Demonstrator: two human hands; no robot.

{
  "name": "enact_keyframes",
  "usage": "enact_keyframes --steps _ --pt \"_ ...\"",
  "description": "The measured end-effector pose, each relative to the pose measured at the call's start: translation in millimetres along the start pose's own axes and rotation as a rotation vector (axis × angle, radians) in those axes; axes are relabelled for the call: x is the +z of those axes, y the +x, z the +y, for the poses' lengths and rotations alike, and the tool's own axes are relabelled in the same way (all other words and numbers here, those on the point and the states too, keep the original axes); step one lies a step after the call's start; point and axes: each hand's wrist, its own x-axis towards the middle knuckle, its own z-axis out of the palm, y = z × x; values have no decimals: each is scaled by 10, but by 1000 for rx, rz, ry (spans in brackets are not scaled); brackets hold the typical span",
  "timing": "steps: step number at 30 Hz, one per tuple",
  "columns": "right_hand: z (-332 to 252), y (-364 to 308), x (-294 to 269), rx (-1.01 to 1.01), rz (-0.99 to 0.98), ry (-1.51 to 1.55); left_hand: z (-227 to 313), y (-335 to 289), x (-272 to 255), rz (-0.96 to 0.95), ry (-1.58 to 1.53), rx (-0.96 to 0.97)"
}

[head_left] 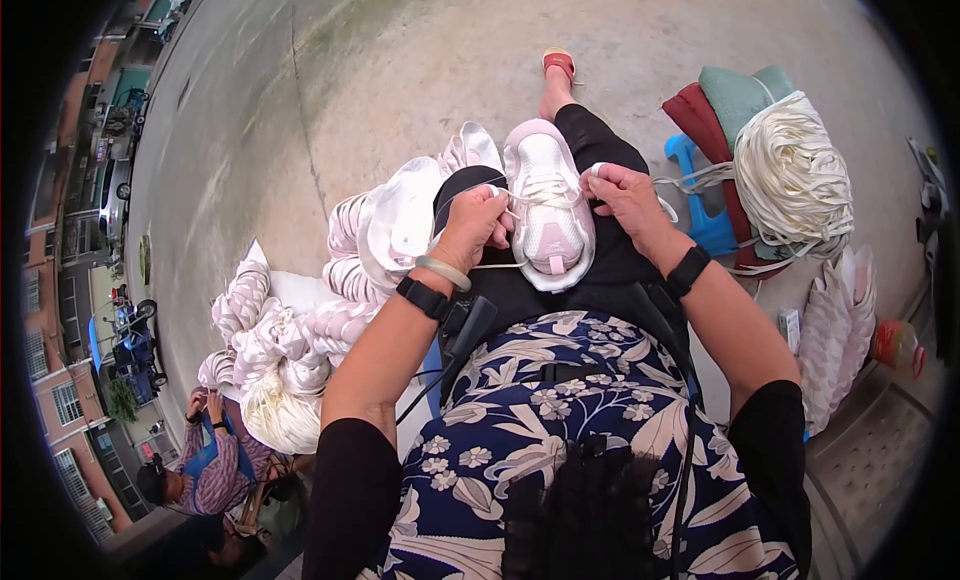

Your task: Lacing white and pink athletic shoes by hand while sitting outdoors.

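A white and pink shoe upper (552, 225) lies on my lap between my hands, its toe pointing away from me. White shoelace (549, 188) is threaded across its front in rows. At the shoe's left side, my left hand (475, 220) is closed with thumb and fingers pinched on a lace end. On the other side my right hand (625, 198) pinches the lace too, with a white band around one finger. Another strand of lace hangs below my left hand. Both hands are level, just beside the shoe.
Stacked pink and white shoe uppers (350, 240) lie to my left, with a cream lace bundle (283, 412) below. At right, a large lace bundle (793, 170) rests on folded cloths beside a blue plastic stool (708, 215). More uppers (842, 330) stand nearer. Another person (215, 460) sits at lower left.
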Motion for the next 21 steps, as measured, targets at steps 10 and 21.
enact_keyframes --steps 10,21 --pt "85 -183 -17 -6 34 54 -89 -221 75 39 26 107" --pt "173 -30 106 -383 48 -125 -225 -271 -59 -69 -130 199"
